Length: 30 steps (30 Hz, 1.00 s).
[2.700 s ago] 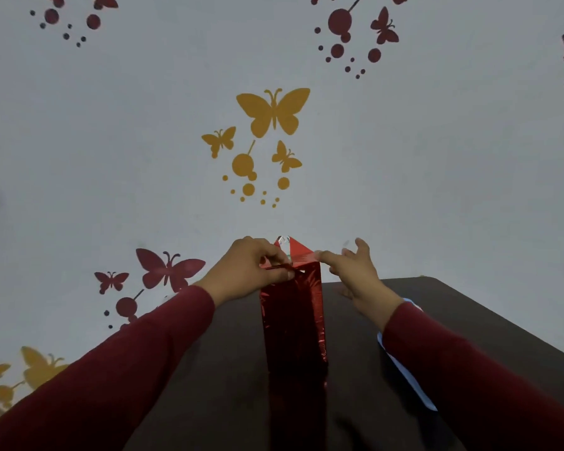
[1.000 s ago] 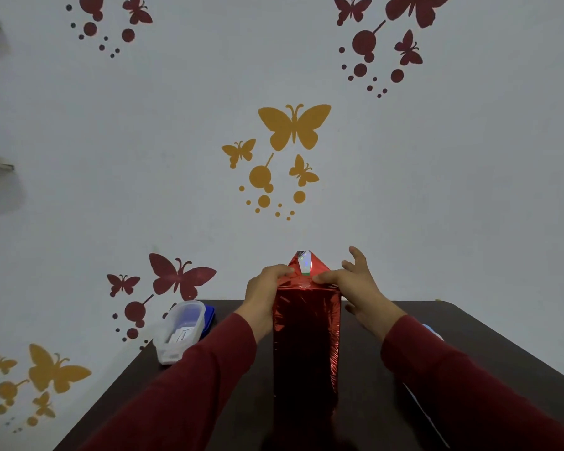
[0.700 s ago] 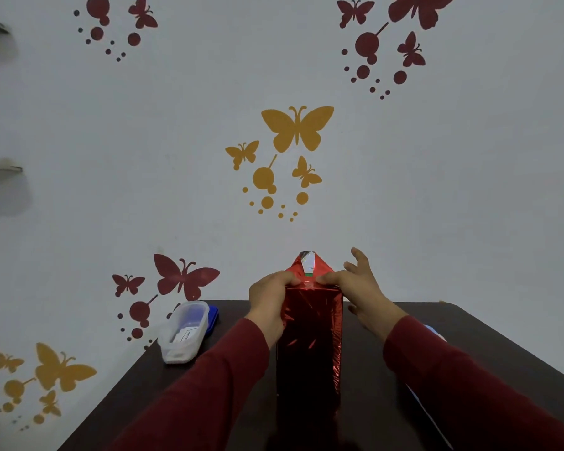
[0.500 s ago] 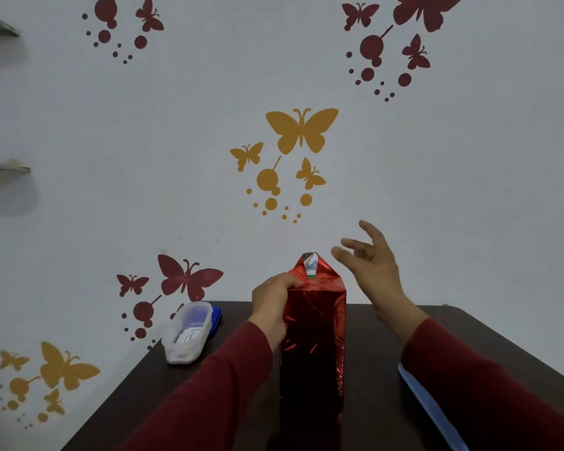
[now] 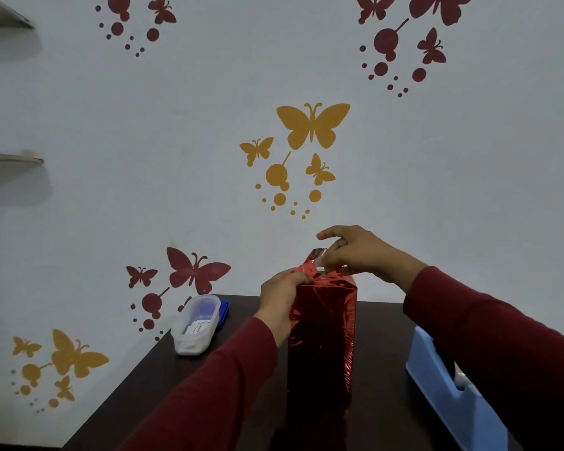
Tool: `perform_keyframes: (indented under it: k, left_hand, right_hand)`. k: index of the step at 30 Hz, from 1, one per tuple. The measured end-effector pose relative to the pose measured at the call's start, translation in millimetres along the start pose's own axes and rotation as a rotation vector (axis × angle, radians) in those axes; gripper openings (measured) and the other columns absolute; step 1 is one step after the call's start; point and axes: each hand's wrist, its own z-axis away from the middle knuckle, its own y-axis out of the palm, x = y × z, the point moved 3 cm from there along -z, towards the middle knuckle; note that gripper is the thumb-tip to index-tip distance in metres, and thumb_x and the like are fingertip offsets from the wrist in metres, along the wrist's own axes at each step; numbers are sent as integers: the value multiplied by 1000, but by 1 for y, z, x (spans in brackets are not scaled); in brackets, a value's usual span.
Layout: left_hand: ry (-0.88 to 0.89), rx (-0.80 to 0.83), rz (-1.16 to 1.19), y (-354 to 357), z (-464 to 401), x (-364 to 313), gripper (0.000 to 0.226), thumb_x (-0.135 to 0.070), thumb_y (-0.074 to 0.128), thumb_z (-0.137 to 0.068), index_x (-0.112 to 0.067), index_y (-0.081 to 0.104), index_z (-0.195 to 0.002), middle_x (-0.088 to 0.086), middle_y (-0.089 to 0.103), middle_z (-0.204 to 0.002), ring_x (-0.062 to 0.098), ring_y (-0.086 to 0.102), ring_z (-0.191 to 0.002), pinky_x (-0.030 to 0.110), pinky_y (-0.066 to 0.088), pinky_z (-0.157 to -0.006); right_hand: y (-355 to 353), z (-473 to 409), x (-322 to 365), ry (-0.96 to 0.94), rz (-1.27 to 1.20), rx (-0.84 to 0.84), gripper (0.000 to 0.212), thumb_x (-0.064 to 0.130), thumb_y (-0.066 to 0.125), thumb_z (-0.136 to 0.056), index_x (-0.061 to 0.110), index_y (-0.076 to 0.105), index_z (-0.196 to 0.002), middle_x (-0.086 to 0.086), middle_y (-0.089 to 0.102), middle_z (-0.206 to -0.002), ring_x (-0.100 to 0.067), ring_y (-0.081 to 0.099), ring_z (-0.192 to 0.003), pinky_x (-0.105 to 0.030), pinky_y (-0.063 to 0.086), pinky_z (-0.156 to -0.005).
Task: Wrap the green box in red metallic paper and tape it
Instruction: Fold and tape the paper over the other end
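Note:
A tall box wrapped in red metallic paper [image 5: 321,333] stands upright on the dark table [image 5: 163,379]. A sliver of the green box [image 5: 321,271] shows at the top under the folded paper flap [image 5: 316,255]. My left hand [image 5: 282,296] grips the paper at the box's upper left corner. My right hand [image 5: 360,253] pinches the pointed flap at the top, with a bit of clear tape on it; the forefinger sticks out to the left.
A light blue tape dispenser [image 5: 450,388] stands on the table right of the box. A clear plastic container [image 5: 196,323] with a blue lid under it lies at the back left. The wall with butterfly stickers is right behind the table.
My right hand let go of the box top, lifted away with open fingers, then came back down onto the pointed flap. My left hand kept its hold. The view tilted down a little.

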Motion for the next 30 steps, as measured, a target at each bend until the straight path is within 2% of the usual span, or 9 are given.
perform_keyframes:
  k: [4, 8, 11, 17, 20, 24, 26, 30]
  left_hand:
    - [2, 0, 6, -1, -2, 0, 16, 0, 74, -78, -9, 78, -91, 22, 77, -93, 29, 71, -71, 35, 60, -68]
    - [-1, 21, 21, 0, -3, 2, 18, 0, 74, -78, -9, 79, -93, 22, 77, -96, 31, 72, -76, 41, 62, -76]
    - [2, 23, 25, 0, -5, 3, 22, 1, 75, -76, -8, 79, -96, 24, 77, -100, 32, 72, -78, 48, 61, -83]
    - [0, 11, 26, 1, -7, 3, 21, 2, 75, -74, -7, 79, -93, 26, 76, -100, 32, 70, -77, 49, 60, -84]
    - [-5, 6, 21, 1, -8, 3, 20, 1, 76, -75, -8, 79, -92, 24, 77, -97, 32, 72, -76, 49, 61, -84]
    - [-10, -2, 22, 1, -9, 3, 19, 2, 75, -74, -7, 78, -91, 23, 77, -89, 33, 71, -77, 53, 60, -86]
    - [-13, -2, 25, 1, -9, 3, 22, 3, 75, -73, -5, 78, -93, 21, 75, -85, 33, 70, -76, 53, 60, -86]
    - [-31, -5, 29, 1, -10, 3, 26, 2, 75, -71, -6, 78, -96, 22, 76, -90, 34, 71, -77, 53, 60, -86]
  right_hand:
    - [1, -9, -8, 71, -13, -13, 53, 14, 81, -80, 23, 64, -129, -6, 73, -76, -20, 61, -75, -32, 52, -67]
    - [1, -12, -16, 129, -70, -55, 49, 14, 83, -80, 23, 66, -125, -7, 72, -76, -19, 61, -73, -26, 49, -58]
    - [3, -14, -21, 170, -91, -80, 48, 12, 84, -80, 22, 67, -124, -8, 73, -77, -17, 64, -70, -25, 48, -56]
    - [5, -14, -22, 202, -56, -121, 55, 11, 87, -76, 19, 65, -126, -10, 76, -83, -9, 64, -53, -21, 49, -52]
    - [6, -13, -20, 208, -14, -135, 61, 12, 87, -76, 19, 63, -132, -13, 77, -91, -10, 66, -57, -20, 48, -49]
    - [8, -12, -16, 210, 20, -143, 64, 10, 86, -78, 17, 60, -135, -10, 76, -86, -5, 66, -52, -17, 46, -45]
    - [9, -13, -15, 209, 46, -141, 64, 8, 85, -78, 16, 60, -136, -9, 76, -85, -5, 68, -52, -17, 48, -45]
    - [12, -13, -15, 207, 89, -147, 67, 3, 84, -76, 12, 61, -137, -14, 74, -101, -15, 72, -65, -23, 59, -58]
